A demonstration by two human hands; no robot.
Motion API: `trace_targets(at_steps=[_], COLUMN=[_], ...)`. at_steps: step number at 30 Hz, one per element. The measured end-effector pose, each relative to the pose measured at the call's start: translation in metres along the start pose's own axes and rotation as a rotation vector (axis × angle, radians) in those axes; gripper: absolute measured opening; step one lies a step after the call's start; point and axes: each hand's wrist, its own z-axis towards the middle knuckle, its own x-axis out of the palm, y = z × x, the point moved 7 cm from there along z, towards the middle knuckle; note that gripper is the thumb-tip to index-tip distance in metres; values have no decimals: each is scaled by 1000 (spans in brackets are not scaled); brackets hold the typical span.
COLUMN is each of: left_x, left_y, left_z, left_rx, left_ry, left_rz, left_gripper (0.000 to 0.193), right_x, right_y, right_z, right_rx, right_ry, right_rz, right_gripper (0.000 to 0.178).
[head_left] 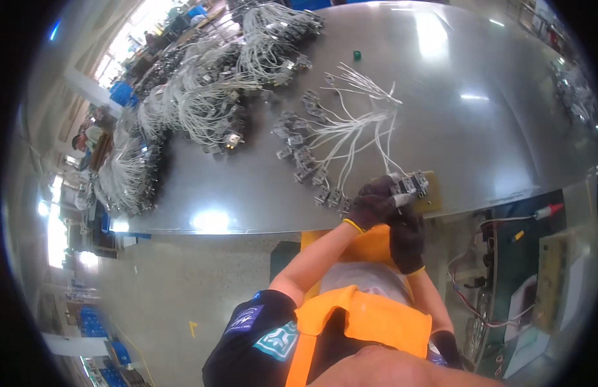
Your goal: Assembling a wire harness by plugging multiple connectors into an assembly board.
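Observation:
Both my hands wear dark gloves with yellow cuffs and meet at the near edge of the metal table. My left hand [371, 205] is closed at the side of a row of grey metal connectors [410, 186] with white wires. Just below and right of it, my right hand [407, 242] reaches up from the table edge with its fingers together; what they hold is hidden. A yellowish block [431, 197] lies beside and partly under the connectors. The white wires [357, 126] fan out over the table to more grey connectors [299, 148] on the left.
Big heaps of white-wired connectors [199, 109] cover the table's far left. A small green piece [357, 55] lies at the far middle. More parts [573, 97] sit at the far right. Right of me, a cable with a red tip [554, 209] hangs by a green-topped bench.

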Motion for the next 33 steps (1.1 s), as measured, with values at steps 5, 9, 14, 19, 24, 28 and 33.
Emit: trace_targets(at_steps=[5, 9, 14, 19, 24, 28, 33], left_x=[-1, 1, -7, -69, -88, -90, -99], left_y=[8, 16, -2, -77, -65, -25, -3], left_z=[4, -5, -12, -65, -76, -60, -41], left_rx=[167, 155, -63, 466, 475, 428, 206], left_ry=[-90, -98, -98, -75, 200, 233, 369], left_rz=[184, 116, -74, 773, 1007, 1105, 1012], left_gripper=[41, 48, 67, 81, 66, 73, 49], right_x=[-2, 61, 58, 36, 53, 83, 71], right_y=[-4, -50, -16, 1, 11, 5, 17], right_z=[11, -54, -40, -33, -22, -27, -6], right_rx=[272, 1388, 1032, 1166, 923, 796, 756], right_ry=[88, 153, 290, 234, 309, 278, 391], right_rz=[415, 1903, 2184, 1250, 1081, 1016, 1006], right_gripper=[16, 19, 26, 27, 29, 23, 25])
